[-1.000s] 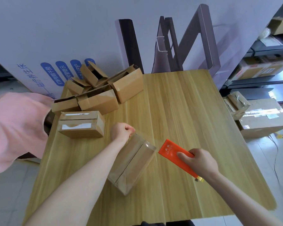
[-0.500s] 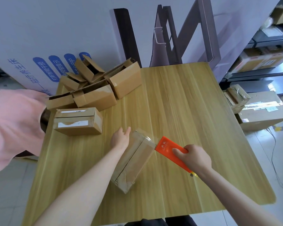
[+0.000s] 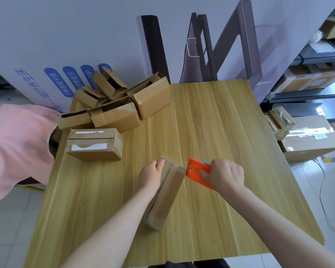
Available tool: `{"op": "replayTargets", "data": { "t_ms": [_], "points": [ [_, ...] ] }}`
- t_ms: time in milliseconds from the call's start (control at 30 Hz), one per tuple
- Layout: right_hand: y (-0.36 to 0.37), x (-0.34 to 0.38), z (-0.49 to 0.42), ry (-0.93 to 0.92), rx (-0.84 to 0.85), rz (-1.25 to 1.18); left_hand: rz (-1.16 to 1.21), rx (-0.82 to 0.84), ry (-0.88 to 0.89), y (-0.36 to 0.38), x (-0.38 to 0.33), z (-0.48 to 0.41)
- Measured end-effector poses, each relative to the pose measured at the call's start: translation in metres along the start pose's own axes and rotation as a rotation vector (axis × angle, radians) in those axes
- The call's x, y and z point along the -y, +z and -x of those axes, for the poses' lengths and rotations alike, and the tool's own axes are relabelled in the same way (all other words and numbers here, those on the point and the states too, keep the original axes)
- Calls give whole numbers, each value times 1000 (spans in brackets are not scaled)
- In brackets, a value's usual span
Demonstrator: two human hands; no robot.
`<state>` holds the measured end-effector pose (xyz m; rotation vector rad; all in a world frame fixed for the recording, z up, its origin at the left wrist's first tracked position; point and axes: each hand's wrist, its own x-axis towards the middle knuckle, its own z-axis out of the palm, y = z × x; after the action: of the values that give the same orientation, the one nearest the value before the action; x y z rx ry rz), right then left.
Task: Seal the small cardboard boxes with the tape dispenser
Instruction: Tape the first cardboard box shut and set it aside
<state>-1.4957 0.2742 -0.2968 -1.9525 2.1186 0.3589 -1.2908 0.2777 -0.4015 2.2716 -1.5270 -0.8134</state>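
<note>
Two hands work on one small cardboard box lying near the front middle of the counter. The left hand rests on its far end, grip spread, fingers straight. The right hand holds the orange tape dispenser, grip curled round it, its edge touching the box's far right corner. The other boxes sit piled at the far left.

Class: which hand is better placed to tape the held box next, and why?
Right hand: it grips the orange tape dispenser at the box's far end; the left hand steadies the box.
</note>
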Motion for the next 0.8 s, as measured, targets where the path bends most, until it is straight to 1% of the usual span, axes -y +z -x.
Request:
{"op": "replayTargets", "data": {
  "t_ms": [167,233,333,400,500,600,700,800],
  "points": [
    [-10,11,-11,-43,-23,59,70,-73,-22,6,-5,8],
    [-4,17,-15,-46,13,54,97,-80,-40,7,-5,8],
    [17,24,-15,-18,85,-7,116,-86,-83,7,-6,10],
    [29,17,-15,39,84,-73,160,-98,-125,8,-8,12],
    [34,-3,-19,173,50,-230,296,-85,-236,11,-15,15],
    [22,-12,-18,251,-54,-420,540,-74,-410,17,-27,17],
    [0,-14,-10,302,-148,-830,838,-116,-531,25,-41,26],
    [-8,-5,8,362,-163,-1159,1020,-178,-573,28,-52,37]
  ]
}}
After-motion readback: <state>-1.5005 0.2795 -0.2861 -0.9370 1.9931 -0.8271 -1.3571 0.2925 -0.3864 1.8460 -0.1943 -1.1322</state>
